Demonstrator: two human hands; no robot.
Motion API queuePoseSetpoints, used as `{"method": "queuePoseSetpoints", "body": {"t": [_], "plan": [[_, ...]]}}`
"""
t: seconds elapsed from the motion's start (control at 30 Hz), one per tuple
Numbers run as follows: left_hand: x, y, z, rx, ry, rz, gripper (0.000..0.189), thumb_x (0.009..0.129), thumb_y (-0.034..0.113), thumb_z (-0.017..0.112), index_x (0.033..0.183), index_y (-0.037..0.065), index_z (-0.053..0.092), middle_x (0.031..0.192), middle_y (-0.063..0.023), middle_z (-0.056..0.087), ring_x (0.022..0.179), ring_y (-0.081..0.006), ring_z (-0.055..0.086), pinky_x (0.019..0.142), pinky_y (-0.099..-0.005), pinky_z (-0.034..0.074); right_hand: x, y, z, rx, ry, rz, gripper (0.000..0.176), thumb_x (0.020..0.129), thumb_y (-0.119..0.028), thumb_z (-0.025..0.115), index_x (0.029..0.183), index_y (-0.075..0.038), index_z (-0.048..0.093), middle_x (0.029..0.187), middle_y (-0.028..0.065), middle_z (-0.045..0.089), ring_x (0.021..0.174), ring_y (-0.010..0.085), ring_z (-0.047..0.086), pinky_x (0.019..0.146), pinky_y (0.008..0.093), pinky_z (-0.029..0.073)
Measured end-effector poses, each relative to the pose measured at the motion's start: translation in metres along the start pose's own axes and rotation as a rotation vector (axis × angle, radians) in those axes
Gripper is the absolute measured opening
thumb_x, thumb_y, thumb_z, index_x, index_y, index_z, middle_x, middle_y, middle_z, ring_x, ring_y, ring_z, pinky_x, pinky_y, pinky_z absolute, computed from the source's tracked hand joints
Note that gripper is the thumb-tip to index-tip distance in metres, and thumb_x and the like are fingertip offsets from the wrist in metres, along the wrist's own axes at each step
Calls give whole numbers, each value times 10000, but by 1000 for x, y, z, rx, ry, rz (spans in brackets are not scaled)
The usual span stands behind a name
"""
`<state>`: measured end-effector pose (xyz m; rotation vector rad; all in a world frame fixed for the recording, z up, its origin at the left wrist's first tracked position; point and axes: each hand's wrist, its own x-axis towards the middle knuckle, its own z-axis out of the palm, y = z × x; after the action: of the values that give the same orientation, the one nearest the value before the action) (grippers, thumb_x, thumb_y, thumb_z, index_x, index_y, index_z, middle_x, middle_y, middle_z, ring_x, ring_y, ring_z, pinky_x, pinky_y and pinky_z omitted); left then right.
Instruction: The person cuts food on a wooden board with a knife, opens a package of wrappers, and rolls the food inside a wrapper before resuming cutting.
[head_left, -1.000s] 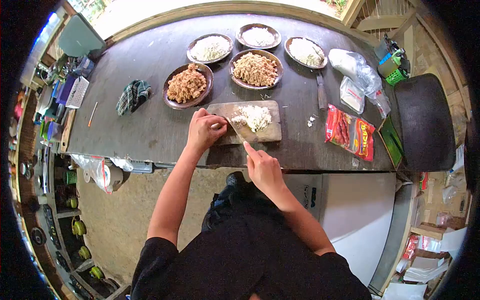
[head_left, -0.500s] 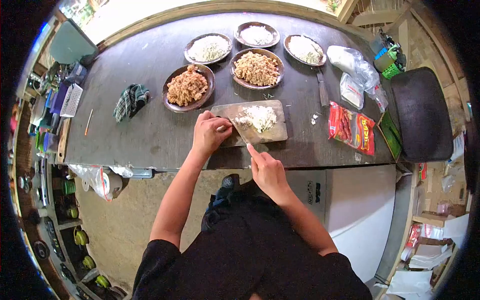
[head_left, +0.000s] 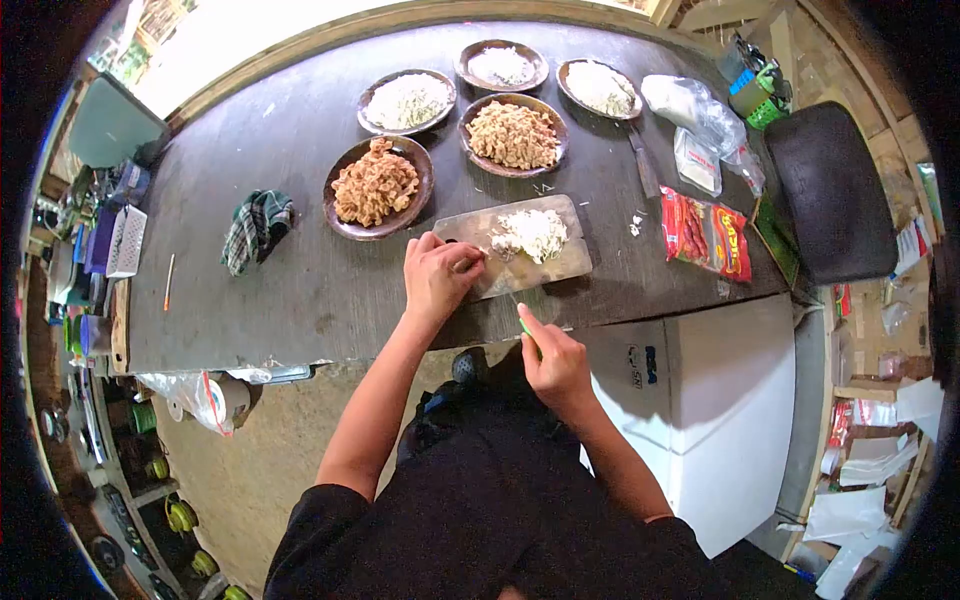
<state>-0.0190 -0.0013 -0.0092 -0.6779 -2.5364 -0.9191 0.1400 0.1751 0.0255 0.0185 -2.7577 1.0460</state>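
My right hand (head_left: 556, 368) is closed round the green handle of a knife (head_left: 525, 326), at the near edge of the cutting board (head_left: 575, 262). The blade is thin and hard to see against the board. My left hand (head_left: 441, 275) rests on the board's left side with its fingers bunched together. A small dark thing shows by its fingertips, but I cannot make out its kind. Right of those fingers lies a pile of finely chopped, whitish food (head_left: 535, 233), with small bits beside it.
Behind the board stand two plates of brown fried pieces (head_left: 375, 185) (head_left: 513, 136) and several plates of pale shreds (head_left: 405, 101). To the right lie a second knife (head_left: 645, 168), a red packet (head_left: 703, 235) and plastic bags (head_left: 692, 112). A checked cloth (head_left: 257, 230) lies left.
My right hand has drawn the knife back toward me, away from my left fingertips. My left hand stays at the board's left side. The whole view has turned slightly.
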Motion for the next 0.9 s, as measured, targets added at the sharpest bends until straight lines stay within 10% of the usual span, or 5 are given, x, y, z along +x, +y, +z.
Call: {"method": "queuePoseSetpoints", "body": {"t": [0.9], "plan": [[4,10,5,31,-33,-7,137,711,148,841,844,158,809,939,59,794,781,-197,568,821,-344,464,18,36,-16,38,-126,-78,470,946,-80,670,1412,-122,625,775,148,632,689,368,656,628,475,533]]}}
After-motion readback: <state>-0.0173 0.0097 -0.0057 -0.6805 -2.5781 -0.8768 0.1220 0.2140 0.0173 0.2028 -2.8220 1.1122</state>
